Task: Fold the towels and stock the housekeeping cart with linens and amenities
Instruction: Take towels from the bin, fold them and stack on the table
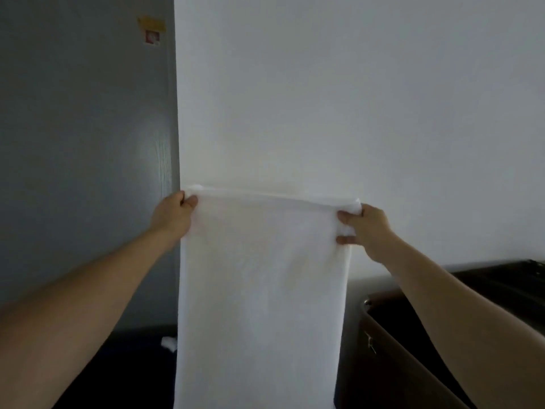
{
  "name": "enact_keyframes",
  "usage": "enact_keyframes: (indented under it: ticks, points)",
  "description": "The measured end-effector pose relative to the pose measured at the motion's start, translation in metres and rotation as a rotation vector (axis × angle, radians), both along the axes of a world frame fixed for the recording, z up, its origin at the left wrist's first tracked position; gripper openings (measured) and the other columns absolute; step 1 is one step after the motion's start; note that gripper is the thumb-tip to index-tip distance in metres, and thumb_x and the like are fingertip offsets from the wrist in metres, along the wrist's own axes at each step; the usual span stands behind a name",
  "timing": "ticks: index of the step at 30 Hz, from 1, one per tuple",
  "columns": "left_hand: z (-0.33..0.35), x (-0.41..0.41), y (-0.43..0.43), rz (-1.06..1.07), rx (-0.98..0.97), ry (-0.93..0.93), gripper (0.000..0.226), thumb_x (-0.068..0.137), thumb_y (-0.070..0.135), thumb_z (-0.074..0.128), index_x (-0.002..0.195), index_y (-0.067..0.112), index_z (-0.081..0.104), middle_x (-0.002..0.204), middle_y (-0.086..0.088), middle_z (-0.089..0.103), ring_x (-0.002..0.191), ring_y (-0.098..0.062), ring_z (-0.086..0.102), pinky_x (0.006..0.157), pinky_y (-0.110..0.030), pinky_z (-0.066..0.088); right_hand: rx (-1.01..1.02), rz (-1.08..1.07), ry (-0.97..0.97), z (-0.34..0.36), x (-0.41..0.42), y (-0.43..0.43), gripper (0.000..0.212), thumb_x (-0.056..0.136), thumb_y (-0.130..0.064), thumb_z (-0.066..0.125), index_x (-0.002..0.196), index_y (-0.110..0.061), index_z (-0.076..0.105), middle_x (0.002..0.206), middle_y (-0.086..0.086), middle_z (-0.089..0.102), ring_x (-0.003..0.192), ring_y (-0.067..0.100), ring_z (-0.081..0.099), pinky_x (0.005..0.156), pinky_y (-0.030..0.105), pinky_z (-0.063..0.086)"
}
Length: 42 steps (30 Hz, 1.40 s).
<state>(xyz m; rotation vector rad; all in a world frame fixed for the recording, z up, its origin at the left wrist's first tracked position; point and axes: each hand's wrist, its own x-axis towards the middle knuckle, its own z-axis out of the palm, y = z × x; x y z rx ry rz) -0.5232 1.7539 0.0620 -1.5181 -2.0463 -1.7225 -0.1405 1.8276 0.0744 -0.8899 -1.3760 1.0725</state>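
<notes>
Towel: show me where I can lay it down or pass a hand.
The towel, gripped by left hand and right hand, hides what lies below it. Lower left, a dark strip between left arm and towel is bare but for a white scrap. To the right a brown bin crowds in. Hands pass freely above, before the wall.

Dim, soft blur, maybe edge distortion

A small white scrap (168, 343) lies on the dark floor (129, 370), low at left beside the wall.
</notes>
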Motion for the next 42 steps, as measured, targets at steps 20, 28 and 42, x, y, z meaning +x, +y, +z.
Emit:
enact_keyframes:
  ticks: [20, 28, 42]
  points:
    - [0.128, 0.077, -0.123, -0.147, 0.448, -0.263, 0.007, 0.104, 0.025, 0.046, 0.099, 0.021, 0.049, 0.1, 0.006, 0.052, 0.093, -0.015, 0.057, 0.053, -0.027, 0.059, 0.446, -0.006, 0.076, 0.113, 0.04, -0.056, 0.008, 0.087, -0.013, 0.073, 0.085, -0.017, 0.066, 0.087, 0.0, 0.061, 0.083, 0.019, 0.065, 0.066, 0.035, 0.062]
    - [-0.038, 0.134, -0.267, -0.258, 0.155, -0.395, 0.019, 0.103, 0.016, 0.048, 0.113, 0.003, 0.057, 0.107, -0.015, 0.056, 0.094, -0.027, 0.059, 0.064, -0.038, 0.062, 0.195, 0.003, -0.123, -0.043, 0.112, -0.167, 0.013, 0.085, -0.016, 0.077, 0.096, -0.016, 0.07, 0.094, 0.006, 0.071, 0.083, 0.027, 0.072, 0.066, 0.042, 0.062]
    - [-0.234, 0.199, -0.443, -0.438, -0.472, -0.548, 0.03, 0.088, 0.039, 0.059, 0.107, 0.02, 0.07, 0.092, -0.02, 0.068, 0.076, -0.039, 0.065, 0.063, -0.039, 0.056, -0.115, 0.243, -0.656, -0.199, 0.215, -0.328, 0.013, 0.087, -0.007, 0.072, 0.09, -0.02, 0.072, 0.071, -0.008, 0.074, 0.053, 0.011, 0.067, 0.049, 0.021, 0.051]
